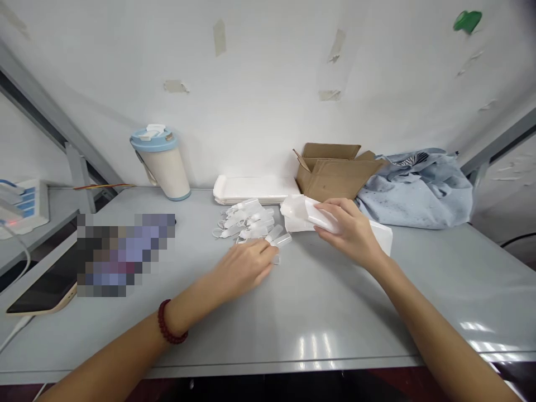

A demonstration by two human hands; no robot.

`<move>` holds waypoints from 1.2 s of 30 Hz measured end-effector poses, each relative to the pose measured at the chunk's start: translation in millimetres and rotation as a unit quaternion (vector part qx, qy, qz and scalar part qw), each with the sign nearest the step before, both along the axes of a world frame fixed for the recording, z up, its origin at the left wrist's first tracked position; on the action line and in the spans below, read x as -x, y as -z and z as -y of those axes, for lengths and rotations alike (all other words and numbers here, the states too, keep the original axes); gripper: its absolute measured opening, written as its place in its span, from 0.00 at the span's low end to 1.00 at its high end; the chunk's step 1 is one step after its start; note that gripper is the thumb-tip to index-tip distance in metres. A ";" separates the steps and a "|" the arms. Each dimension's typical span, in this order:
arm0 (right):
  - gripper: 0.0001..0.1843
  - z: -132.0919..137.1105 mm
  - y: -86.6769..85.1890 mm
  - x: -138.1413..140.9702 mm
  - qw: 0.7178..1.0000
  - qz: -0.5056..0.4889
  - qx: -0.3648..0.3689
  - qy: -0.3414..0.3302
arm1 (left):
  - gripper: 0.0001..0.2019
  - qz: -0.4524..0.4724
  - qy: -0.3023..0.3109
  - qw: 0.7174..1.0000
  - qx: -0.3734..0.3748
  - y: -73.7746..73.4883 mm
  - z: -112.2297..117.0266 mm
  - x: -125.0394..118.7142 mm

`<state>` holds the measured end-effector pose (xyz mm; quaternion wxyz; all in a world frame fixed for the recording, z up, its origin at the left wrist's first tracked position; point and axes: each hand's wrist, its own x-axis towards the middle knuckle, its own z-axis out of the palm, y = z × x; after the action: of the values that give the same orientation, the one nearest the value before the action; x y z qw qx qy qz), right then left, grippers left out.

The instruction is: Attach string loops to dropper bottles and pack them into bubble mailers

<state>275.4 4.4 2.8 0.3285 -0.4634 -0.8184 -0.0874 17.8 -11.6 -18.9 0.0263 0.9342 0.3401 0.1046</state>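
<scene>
**Figure. Two hands at a grey metal work table [335, 318].**
We see the right hand [347, 231] closed around a folded white translucent plastic sleeve [304, 215]. The left hand [245, 268], palm down, loosely curled and empty, lies just near of small clear white-capped plastic vials [247, 220].

Bright, even overhead light, soft shadows. Glare streaks on near edge of grey table [318, 343]. Wide-angle bowing at edges; pixelated patch [125, 254] left.
</scene>
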 end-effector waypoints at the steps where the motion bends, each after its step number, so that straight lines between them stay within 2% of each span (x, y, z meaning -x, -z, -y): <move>1: 0.21 0.0 1.0 1.0 1.000 0.002 0.011 -0.003 | 0.08 -0.004 0.012 1.000 -0.012 1.8 0.5 -0.5; 3: 0.23 0.4 2.5 3.1 1.000 0.004 0.030 -0.007 | 0.09 0.033 0.037 0.998 -0.035 2.4 1.0 -1.0; 5: 0.24 0.9 3.4 4.7 0.999 -0.003 0.049 -0.009 | 0.12 0.132 0.045 0.988 -0.061 -0.8 2.1 -1.0; 7: 0.24 1.4 3.7 6.0 0.998 -0.014 0.068 -0.011 | 0.15 0.270 -0.008 0.960 -0.079 -6.8 3.8 -1.3; 10: 0.24 3.6 3.5 8.6 0.995 -0.027 0.098 -0.011 | 0.14 0.478 -0.119 0.869 -0.041 -17.5 5.2 -2.4; 12: 0.25 7.2 2.6 12.4 0.992 -0.032 0.119 -0.016 | 0.12 0.577 -0.129 0.806 0.012 -22.8 3.6 -3.2; 13: 0.25 9.7 1.9 15.0 0.991 -0.035 0.128 -0.021 | 0.11 0.606 -0.127 0.784 0.040 -24.3 2.3 -3.7; 15: 0.26 15.7 0.1 21.4 0.988 -0.041 0.144 -0.034 | 0.09 0.626 -0.139 0.761 0.097 -24.8 -0.2 -4.8; 19: 0.27 25.5 -1.9 33.1 0.986 -0.053 0.152 -0.053 | 0.09 0.621 -0.159 0.740 0.205 -19.3 -0.5 -8.4; 24: 0.28 29.0 -0.1 38.0 0.986 -0.049 0.155 -0.048 | 0.09 0.628 -0.190 0.706 0.267 -11.3 2.2 -13.4; 27: 0.28 30.4 1.0 39.3 0.987 -0.049 0.149 -0.042 | 0.08 0.616 -0.207 0.711 0.267 -7.8 1.9 -14.2; 29: 0.28 30.9 2.1 40.1 0.988 -0.045 0.143 -0.042 | 0.08 0.575 -0.222 0.749 0.245 -7.0 1.8 -13.7; 32: 0.27 29.5 4.8 40.0 0.989 -0.036 0.139 -0.040 | 0.16 0.475 -0.236 0.818 0.224 -8.6 1.9 -12.1; 34: 0.27 27.9 6.6 39.3 0.989 -0.031 0.141 -0.038 | 0.20 0.429 -0.238 0.840 0.233 -10.3 1.8 -11.3; 36: 0.27 26.9 7.5 38.8 0.988 -0.031 0.144 -0.038 | 0.21 0.414 -0.236 0.846 0.239 -11.3 1.3 -10.7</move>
<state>236.5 -22.5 -4.7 0.2864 -0.4770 -0.8289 0.0586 28.6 -12.9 -7.6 0.3618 0.6603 0.5226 0.4000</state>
